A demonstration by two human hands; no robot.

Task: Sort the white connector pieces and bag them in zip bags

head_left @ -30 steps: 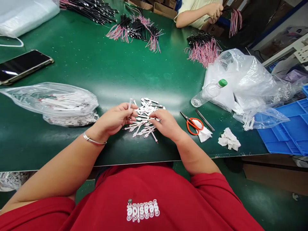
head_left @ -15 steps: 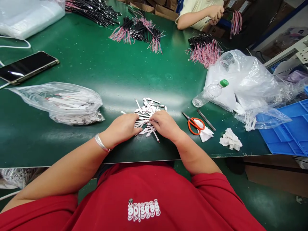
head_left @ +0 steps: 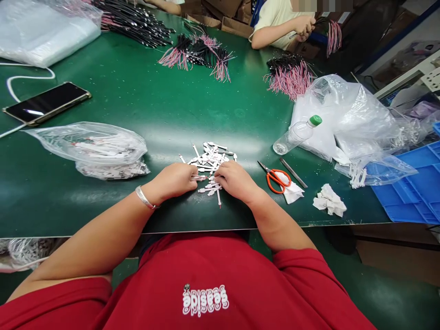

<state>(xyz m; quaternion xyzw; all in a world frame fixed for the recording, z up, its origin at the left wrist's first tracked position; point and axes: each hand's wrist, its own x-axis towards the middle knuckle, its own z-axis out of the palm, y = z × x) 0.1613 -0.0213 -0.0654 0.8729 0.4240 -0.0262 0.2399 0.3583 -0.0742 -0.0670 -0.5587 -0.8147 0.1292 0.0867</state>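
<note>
A loose pile of short white cable pieces with connector ends (head_left: pixel 211 158) lies on the green table in front of me. At its left edge my left hand (head_left: pixel 180 180) is closed, thumb against fingers, on a few of these white cable pieces (head_left: pixel 200 178) whose reddish tips point right. Opposite it, my right hand (head_left: pixel 233 178) has its fingers pinched together at the pile's right side; its fingertips touch white pieces, but what they grip is hidden. Several more white pieces lie between and below the hands.
Left stand a clear bag of white pieces (head_left: pixel 110 149) and a phone (head_left: pixel 48 103). Right lie orange-handled scissors (head_left: pixel 277 180), a metal strip (head_left: pixel 293 172), a bottle (head_left: pixel 297 135), crumpled tissue (head_left: pixel 330 200) and a blue tray (head_left: pixel 409 183). Wire bundles (head_left: pixel 288 75) lie near a co-worker's hands (head_left: pixel 304 27).
My left hand has closed its thumb onto white cable pieces and drawn them slightly left and apart from the pile. My right hand stays almost in place. The camera view has shifted slightly.
</note>
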